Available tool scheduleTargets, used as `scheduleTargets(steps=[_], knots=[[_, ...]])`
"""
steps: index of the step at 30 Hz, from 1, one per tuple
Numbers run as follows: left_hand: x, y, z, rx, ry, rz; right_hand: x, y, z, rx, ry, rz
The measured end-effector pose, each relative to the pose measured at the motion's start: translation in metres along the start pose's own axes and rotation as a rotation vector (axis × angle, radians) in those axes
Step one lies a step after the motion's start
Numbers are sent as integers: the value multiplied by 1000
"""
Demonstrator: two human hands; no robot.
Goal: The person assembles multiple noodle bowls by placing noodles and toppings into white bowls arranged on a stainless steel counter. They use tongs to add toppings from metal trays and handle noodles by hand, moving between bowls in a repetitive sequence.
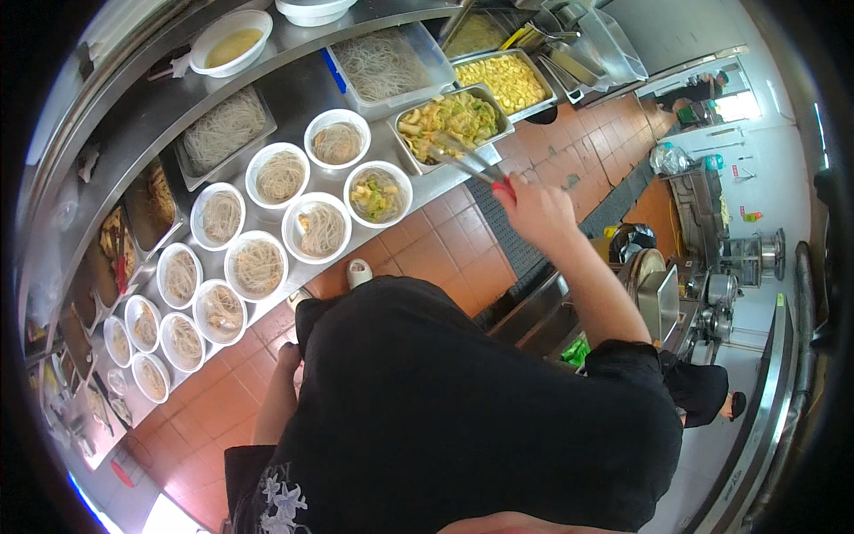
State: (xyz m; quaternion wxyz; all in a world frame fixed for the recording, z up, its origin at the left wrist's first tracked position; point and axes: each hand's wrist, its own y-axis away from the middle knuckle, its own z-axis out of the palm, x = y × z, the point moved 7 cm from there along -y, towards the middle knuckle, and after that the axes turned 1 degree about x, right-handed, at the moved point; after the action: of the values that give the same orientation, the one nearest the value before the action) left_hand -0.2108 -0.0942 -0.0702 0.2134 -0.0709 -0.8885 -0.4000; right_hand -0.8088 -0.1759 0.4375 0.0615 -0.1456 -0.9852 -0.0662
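My right hand (536, 212) is closed around metal tongs (473, 165) with a red grip. Their tips reach into a steel tray (498, 142) of cooked cabbage (449, 123). My left hand (290, 358) hangs low by my side, partly behind my dark shirt, and its fingers do not show clearly. Several white bowls of glass noodles stand in rows along the steel counter, such as one bowl (317, 229) near its front edge. The bowl closest to the cabbage tray has greens (378, 196) over its contents.
Beyond the cabbage sits a tray of yellow cubes (503, 82). A clear tub of noodles (378, 64) and a noodle tray (224, 126) are behind the bowls. Above is a shelf (289, 43). One person (698, 389) is at right, another (703, 92) far off.
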Motion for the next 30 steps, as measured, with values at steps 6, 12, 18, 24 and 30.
scheduleTargets(steps=[6, 12, 18, 24, 30], knots=[[1, -22, -12, -133, 265, -57, 5, -34, 39, -32, 81, -20], [4, -29, -37, -71, 562, -299, 5, -53, 91, -103, 48, -6], [12, -20, -41, -22, 428, -245, 30, -43, 91, -13, -64, -3], [2, -6, -32, -31, 450, -344, 65, -35, 96, -25, -367, 130], [13, -3, -46, -5, 403, -277, 86, -25, 89, -108, -678, 279]])
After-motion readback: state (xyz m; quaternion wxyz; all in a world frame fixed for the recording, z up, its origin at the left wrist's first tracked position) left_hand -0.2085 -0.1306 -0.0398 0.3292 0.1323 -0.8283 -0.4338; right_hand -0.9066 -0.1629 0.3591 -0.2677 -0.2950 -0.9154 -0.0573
